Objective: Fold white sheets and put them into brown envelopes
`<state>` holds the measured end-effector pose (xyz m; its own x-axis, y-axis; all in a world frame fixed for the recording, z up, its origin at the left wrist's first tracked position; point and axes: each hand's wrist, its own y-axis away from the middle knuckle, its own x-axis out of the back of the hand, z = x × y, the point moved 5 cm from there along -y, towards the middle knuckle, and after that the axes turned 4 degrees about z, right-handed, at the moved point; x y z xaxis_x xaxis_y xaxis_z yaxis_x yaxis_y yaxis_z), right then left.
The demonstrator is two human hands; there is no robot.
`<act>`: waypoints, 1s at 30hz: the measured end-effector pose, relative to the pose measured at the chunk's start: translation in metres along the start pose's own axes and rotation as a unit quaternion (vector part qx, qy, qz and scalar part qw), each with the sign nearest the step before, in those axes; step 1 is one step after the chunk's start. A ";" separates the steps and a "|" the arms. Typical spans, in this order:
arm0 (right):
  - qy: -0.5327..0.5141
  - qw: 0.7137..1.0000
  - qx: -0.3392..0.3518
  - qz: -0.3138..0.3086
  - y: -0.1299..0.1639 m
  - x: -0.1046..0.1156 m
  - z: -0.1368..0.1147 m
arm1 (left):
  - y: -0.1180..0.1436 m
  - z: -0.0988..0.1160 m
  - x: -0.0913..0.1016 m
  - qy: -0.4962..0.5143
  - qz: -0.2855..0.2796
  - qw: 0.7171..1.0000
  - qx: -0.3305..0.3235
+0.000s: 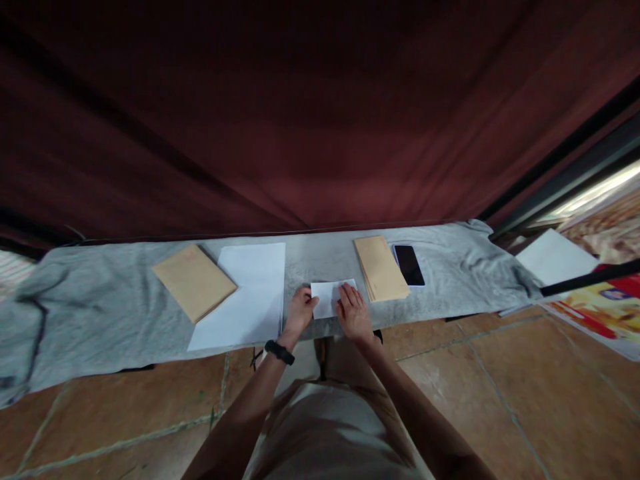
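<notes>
My right hand [354, 312] lies flat, fingers spread on the small folded white paper [329, 298] on the grey cloth [100, 307], left hand [300, 311] curled pinching its left edge: fold looks made, I judge, creasing underway, white sheets [247, 293] and brown envelopes [381, 268] beside untouched.

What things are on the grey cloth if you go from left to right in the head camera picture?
Brown envelope → white paper sheets → left hand → small folded paper → right hand → stack of brown envelopes → phone.
</notes>
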<state>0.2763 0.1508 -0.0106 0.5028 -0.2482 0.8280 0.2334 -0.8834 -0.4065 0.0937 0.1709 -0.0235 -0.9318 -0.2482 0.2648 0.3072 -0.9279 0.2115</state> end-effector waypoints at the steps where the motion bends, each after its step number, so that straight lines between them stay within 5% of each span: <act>1: 0.002 1.000 0.000 0.001 0.001 0.001 0.002 | 0.000 0.001 0.000 -0.004 -0.003 1.000 -0.002; 11: 0.052 0.998 0.040 -0.004 0.004 -0.002 -0.004 | 0.019 0.006 0.002 -0.082 0.055 0.994 -0.036; 20: 0.064 0.995 0.076 -0.020 0.004 -0.010 -0.014 | 0.025 0.015 0.009 -0.131 0.053 0.988 -0.055; 24: 0.065 0.994 0.082 -0.010 0.005 -0.012 -0.013 | 0.026 0.027 0.066 -0.215 0.148 0.955 -0.139; 26: 0.067 0.994 0.084 -0.007 0.006 -0.012 -0.013 | 0.024 0.029 0.113 -0.264 0.222 0.923 -0.171; 30: 0.074 0.993 0.086 -0.005 0.007 -0.012 -0.013 | 0.017 0.009 0.210 -0.304 0.309 0.891 -0.134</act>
<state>0.2605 0.1423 -0.0186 0.3742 -0.3071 0.8750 0.3831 -0.8081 -0.4474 -0.0949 0.1060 0.0443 -0.2991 -0.6132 0.7311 0.5912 -0.7205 -0.3625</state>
